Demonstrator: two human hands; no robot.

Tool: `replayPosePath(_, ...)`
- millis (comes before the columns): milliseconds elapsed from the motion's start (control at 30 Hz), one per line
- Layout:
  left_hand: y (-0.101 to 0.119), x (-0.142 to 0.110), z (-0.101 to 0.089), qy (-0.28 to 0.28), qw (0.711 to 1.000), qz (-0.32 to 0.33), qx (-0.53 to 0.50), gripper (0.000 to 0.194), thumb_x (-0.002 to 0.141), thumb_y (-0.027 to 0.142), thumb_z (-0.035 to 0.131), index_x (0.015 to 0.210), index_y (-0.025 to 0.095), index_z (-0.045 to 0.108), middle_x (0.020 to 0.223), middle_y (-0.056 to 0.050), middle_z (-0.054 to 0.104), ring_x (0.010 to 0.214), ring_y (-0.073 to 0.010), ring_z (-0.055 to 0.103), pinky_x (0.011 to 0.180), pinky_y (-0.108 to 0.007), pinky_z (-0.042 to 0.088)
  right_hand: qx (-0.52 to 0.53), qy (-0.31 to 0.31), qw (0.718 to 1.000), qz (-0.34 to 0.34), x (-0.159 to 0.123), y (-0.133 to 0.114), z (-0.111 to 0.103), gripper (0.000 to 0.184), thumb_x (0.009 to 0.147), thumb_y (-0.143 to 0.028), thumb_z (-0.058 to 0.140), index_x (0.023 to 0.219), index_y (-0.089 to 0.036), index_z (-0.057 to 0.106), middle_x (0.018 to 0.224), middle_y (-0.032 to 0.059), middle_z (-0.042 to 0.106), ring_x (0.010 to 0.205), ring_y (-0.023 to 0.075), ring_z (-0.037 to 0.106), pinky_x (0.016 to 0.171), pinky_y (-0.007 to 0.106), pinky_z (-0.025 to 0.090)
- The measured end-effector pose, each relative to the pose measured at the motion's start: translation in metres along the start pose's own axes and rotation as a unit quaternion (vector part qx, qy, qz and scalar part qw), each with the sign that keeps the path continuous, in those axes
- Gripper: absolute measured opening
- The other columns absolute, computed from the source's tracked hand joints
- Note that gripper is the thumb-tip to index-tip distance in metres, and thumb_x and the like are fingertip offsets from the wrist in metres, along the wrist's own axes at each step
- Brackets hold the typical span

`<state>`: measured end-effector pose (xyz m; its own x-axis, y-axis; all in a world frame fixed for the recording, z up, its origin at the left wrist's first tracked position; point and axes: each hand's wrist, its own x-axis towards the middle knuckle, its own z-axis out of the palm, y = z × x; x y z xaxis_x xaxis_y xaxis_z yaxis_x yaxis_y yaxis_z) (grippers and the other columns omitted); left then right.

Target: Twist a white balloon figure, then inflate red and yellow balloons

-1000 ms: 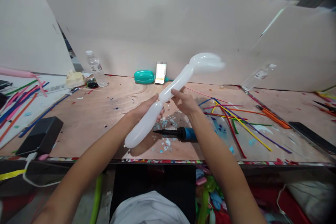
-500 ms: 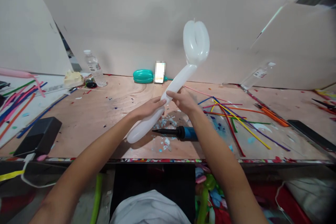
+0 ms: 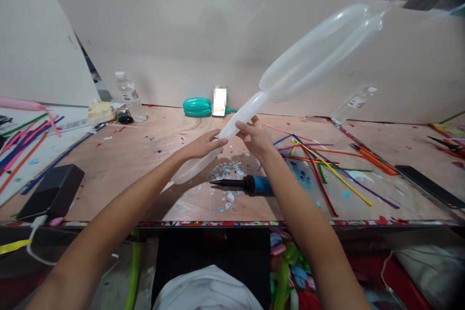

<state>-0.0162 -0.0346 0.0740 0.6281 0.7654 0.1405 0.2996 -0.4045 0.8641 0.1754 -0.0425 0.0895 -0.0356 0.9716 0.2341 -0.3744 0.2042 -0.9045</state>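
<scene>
A long white balloon (image 3: 250,106) slants up to the right above the table, with two long lobes at its far end beyond a twist. My left hand (image 3: 203,146) is closed around its lower part, thumb on top. Just to the right, my right hand (image 3: 254,136) grips the middle stretch below the twist. The balloon's rounded lower end sticks out beneath my left hand. Under the balloon lies a blue and black hand pump (image 3: 250,185), partly hidden by my right forearm.
Loose coloured balloons (image 3: 327,164) lie to the right, beside orange-handled scissors (image 3: 378,161) and a dark phone (image 3: 428,186). A lit phone (image 3: 219,101) stands at the back by a teal balloon (image 3: 196,107). Bottles (image 3: 131,97) lean near the wall. A black box (image 3: 53,193) sits left.
The balloon's lobed end has swung to the right and now reaches farther up and right, looking longer. Both hands keep hold at nearly the same place.
</scene>
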Motion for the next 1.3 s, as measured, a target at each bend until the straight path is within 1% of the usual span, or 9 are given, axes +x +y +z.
replayPosePath(133,-0.002,0.005,-0.005,-0.054,0.998,0.011,-0.029,0.05,0.091,0.053,0.044,0.121,0.013,0.047,0.101,-0.012,0.064,0.079,-0.019,0.063,0.067,-0.031,0.05,0.028,-0.05,0.998,0.01,0.0,-0.004,0.0,0.041,0.056,-0.024,0.078,0.091,-0.026,0.056,0.093,-0.0007,0.067,0.094,0.0194,0.059,0.085,0.036,0.049)
replayPosePath(300,-0.007,0.012,-0.015,-0.037,0.988,0.072,0.13,0.054,0.08,0.044,0.059,0.125,0.015,0.051,0.119,-0.013,0.061,0.101,-0.0263,0.059,0.081,-0.035,0.047,0.027,-0.049,0.998,0.018,-0.002,0.0,-0.005,0.032,0.053,-0.02,0.075,0.08,-0.025,0.057,0.085,-0.0023,0.062,0.09,0.0191,0.056,0.081,0.035,0.049)
replayPosePath(500,-0.005,0.01,-0.016,-0.03,0.967,0.0,0.253,0.045,0.074,0.03,0.057,0.116,0.013,0.055,0.098,-0.011,0.067,0.085,-0.0269,0.062,0.072,-0.036,0.045,-0.069,0.003,0.998,0.009,-0.005,0.01,-0.002,0.031,0.067,-0.043,0.077,0.087,-0.025,0.061,0.086,-0.001,0.06,0.086,0.0183,0.056,0.066,0.029,0.047)
replayPosePath(667,0.001,0.005,-0.018,-0.063,0.986,-0.008,0.157,0.057,0.074,0.047,0.063,0.12,0.016,0.054,0.103,-0.011,0.066,0.079,-0.0237,0.065,0.066,-0.033,0.048,-0.038,-0.08,0.996,-0.019,-0.007,0.005,-0.001,0.03,0.066,-0.036,0.078,0.087,-0.022,0.062,0.087,0.0015,0.066,0.086,0.0199,0.06,0.078,0.035,0.05)
replayPosePath(800,0.007,0.001,-0.017,-0.119,0.99,-0.018,0.072,0.052,0.088,0.057,0.044,0.119,0.017,0.054,0.092,-0.011,0.067,0.061,-0.0173,0.063,0.056,-0.029,0.046,0.011,-0.102,0.995,0.021,-0.01,-0.002,-0.004,0.031,0.061,-0.029,0.076,0.088,-0.024,0.061,0.093,0.0017,0.07,0.093,0.023,0.062,0.085,0.04,0.05)
replayPosePath(867,0.007,0.0,-0.016,-0.091,0.992,-0.007,0.091,0.05,0.088,0.058,0.045,0.114,0.017,0.056,0.088,-0.009,0.068,0.062,-0.0177,0.063,0.056,-0.028,0.045,0.014,-0.073,0.997,0.034,-0.011,-0.002,-0.006,0.036,0.062,-0.035,0.076,0.093,-0.026,0.059,0.096,0.001,0.069,0.099,0.0239,0.061,0.084,0.04,0.05)
replayPosePath(1000,0.001,0.0,-0.016,0.012,0.976,0.009,0.216,0.046,0.081,0.057,0.055,0.107,0.019,0.061,0.084,-0.006,0.068,0.07,-0.0204,0.061,0.06,-0.029,0.041,-0.009,0.059,0.998,0.028,-0.008,0.004,-0.014,0.04,0.065,-0.048,0.077,0.089,-0.028,0.053,0.089,-0.0028,0.062,0.095,0.0197,0.058,0.071,0.03,0.049)
replayPosePath(1167,-0.008,-0.004,-0.015,-0.032,0.973,-0.001,0.228,0.049,0.086,0.062,0.045,0.106,0.02,0.062,0.088,-0.008,0.069,0.072,-0.0214,0.06,0.063,-0.03,0.039,0.013,0.017,1.0,0.007,-0.008,0.012,-0.024,0.043,0.058,-0.035,0.085,0.088,-0.027,0.054,0.086,-0.0046,0.058,0.093,0.0172,0.057,0.079,0.031,0.05)
replayPosePath(1300,-0.014,-0.009,-0.02,0.041,0.932,-0.013,0.361,0.054,0.086,0.065,0.043,0.115,0.021,0.059,0.095,-0.011,0.069,0.079,-0.0248,0.061,0.067,-0.031,0.039,0.036,0.085,0.995,0.049,-0.011,0.004,-0.039,0.054,0.059,-0.054,0.081,0.099,-0.029,0.056,0.095,-0.0002,0.062,0.1,0.0224,0.059,0.082,0.038,0.051)
